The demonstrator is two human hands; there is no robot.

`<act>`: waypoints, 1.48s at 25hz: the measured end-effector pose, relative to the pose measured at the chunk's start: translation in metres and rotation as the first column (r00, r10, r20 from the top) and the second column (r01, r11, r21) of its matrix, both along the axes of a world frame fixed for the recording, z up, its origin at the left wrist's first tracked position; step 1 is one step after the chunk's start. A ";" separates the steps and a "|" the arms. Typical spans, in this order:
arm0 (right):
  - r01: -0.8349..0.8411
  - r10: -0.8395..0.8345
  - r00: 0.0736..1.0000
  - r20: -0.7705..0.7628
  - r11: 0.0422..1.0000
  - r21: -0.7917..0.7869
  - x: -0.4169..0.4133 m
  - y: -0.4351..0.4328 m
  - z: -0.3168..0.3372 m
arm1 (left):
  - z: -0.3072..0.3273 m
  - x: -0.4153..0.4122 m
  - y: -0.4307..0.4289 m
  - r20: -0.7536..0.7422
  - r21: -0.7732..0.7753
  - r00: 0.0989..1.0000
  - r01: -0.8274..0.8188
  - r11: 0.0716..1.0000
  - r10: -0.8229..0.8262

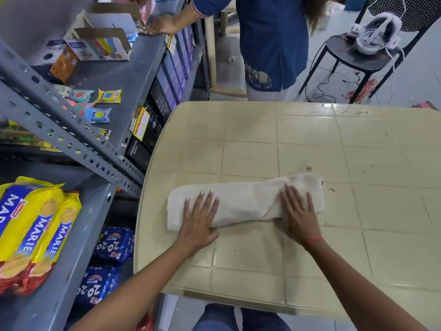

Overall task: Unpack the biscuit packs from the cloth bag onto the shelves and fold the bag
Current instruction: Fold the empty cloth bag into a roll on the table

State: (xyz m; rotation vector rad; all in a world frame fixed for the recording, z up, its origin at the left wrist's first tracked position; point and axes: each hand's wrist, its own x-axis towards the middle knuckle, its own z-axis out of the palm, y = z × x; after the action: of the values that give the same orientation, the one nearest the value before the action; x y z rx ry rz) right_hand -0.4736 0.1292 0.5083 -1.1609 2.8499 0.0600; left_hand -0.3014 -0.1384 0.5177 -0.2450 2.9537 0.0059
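The off-white cloth bag lies folded into a long narrow strip on the beige tiled table. My left hand rests flat on its left part, fingers spread. My right hand presses flat on its right part. Neither hand grips anything. Yellow Marie biscuit packs lie on a grey shelf at the lower left. Blue 20-20 biscuit packs sit on a lower shelf below them.
The grey metal rack stands along the table's left edge, with small snack packets and an open carton higher up. Another person in blue stands beyond the table, a hand on the rack. A black stool with cables stands at the far right.
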 end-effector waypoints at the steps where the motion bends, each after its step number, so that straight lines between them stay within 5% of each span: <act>1: 0.038 -0.038 0.999 -0.034 0.999 -0.010 -0.007 0.009 0.001 | -0.001 0.007 -0.007 -0.004 -0.019 1.000 -0.014 1.000 0.014; 4: 0.091 -0.100 0.986 -0.130 0.993 -0.072 -0.026 0.017 0.014 | -0.001 0.012 -0.029 -0.063 -0.105 0.998 -0.012 0.994 0.006; 8: 0.230 -0.232 0.973 -0.013 0.969 -0.087 -0.043 0.022 0.028 | 0.000 0.007 -0.050 -0.134 -0.173 0.982 0.106 0.979 -0.130; 13: 0.302 -0.299 0.951 -0.086 0.953 0.031 -0.037 0.027 0.012 | -0.003 0.022 -0.040 -0.061 -0.047 0.994 0.092 0.995 -0.095; 17: 0.265 -0.277 0.960 0.042 0.946 0.187 -0.037 0.045 0.003 | -0.001 0.031 -0.046 -0.092 -0.097 0.975 0.191 0.977 -0.200; 19: 0.290 -0.308 0.939 0.155 0.949 0.126 -0.039 0.045 0.007 | 0.000 0.029 -0.043 -0.148 -0.097 0.966 0.199 0.975 -0.212; 23: 0.574 -0.528 0.818 0.229 0.779 -0.253 -0.051 0.020 0.028 | 0.009 -0.002 -0.019 -0.201 -0.031 0.976 0.082 0.996 -0.087; 27: 0.527 -0.515 0.844 0.152 0.848 -0.052 -0.077 -0.002 0.032 | 0.008 -0.035 0.013 -0.171 0.035 0.985 0.035 0.999 -0.028; 32: 0.406 -0.438 0.898 -0.044 0.863 -0.301 -0.089 -0.001 0.045 | -0.004 -0.053 -0.023 -0.148 0.090 0.915 -0.365 0.926 0.375; 34: 0.370 -0.384 0.922 0.042 0.849 -0.377 -0.089 0.001 0.049 | -0.005 -0.051 -0.043 -0.079 0.070 0.911 -0.400 0.914 0.405; 37: 0.463 -0.366 0.883 0.294 0.784 -0.414 -0.087 -0.002 0.054 | -0.001 -0.045 -0.051 -0.195 0.079 0.900 -0.381 0.921 0.389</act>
State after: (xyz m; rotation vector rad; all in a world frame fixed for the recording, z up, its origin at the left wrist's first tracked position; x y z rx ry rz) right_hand -0.5606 0.1271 0.5619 -0.4909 2.9339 -0.7743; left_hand -0.3464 -0.1895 0.5169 -0.8708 3.0467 0.1511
